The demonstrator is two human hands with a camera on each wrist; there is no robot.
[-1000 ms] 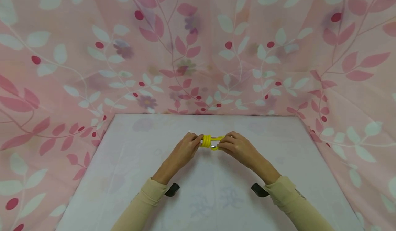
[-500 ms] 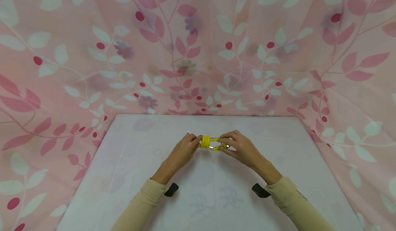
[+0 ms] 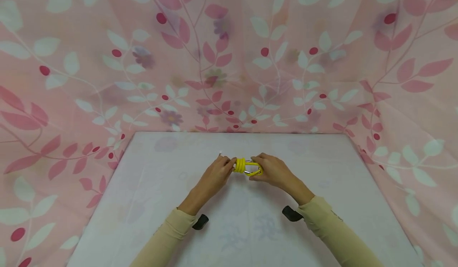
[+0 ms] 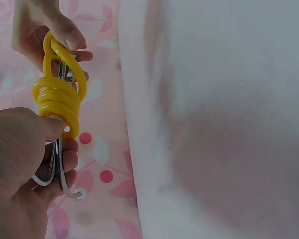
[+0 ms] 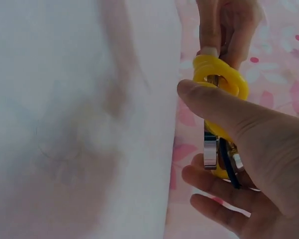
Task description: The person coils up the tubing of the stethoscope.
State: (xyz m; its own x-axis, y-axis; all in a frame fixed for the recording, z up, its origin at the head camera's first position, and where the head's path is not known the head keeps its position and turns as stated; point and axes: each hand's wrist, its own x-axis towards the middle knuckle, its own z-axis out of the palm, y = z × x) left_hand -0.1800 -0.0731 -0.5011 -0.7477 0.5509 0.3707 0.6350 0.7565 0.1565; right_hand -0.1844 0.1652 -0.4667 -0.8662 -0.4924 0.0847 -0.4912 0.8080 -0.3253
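Note:
A glossy yellow cord [image 3: 240, 165] is wound in several tight turns around a shiny metal hook [image 4: 62, 172], whose bent ends have pale tips. My left hand [image 3: 214, 173] holds the hook end, with the thumb against the lowest turn and fingers behind the metal. At the other end a long loop of the cord runs to my right hand [image 3: 277, 173]. There the right thumb [image 5: 209, 102] lies across the yellow cord while the fingers are bent beneath it. A flat metal piece [image 5: 210, 149] and a dark strip [image 5: 228, 162] show between that thumb and fingers.
Below the hands spreads a white-covered table [image 3: 236, 211] with faint marks on its cover. Pink leaf-patterned cloth [image 3: 243, 60] hangs behind it and at both sides. Black devices [image 3: 200, 221] sit under both wrists, beside the beige sleeves [image 3: 171, 235].
The right fingers have come off the front of the loop, and the hand has shifted round its end, baring more of the yellow loop. My left hand keeps its hold, almost still.

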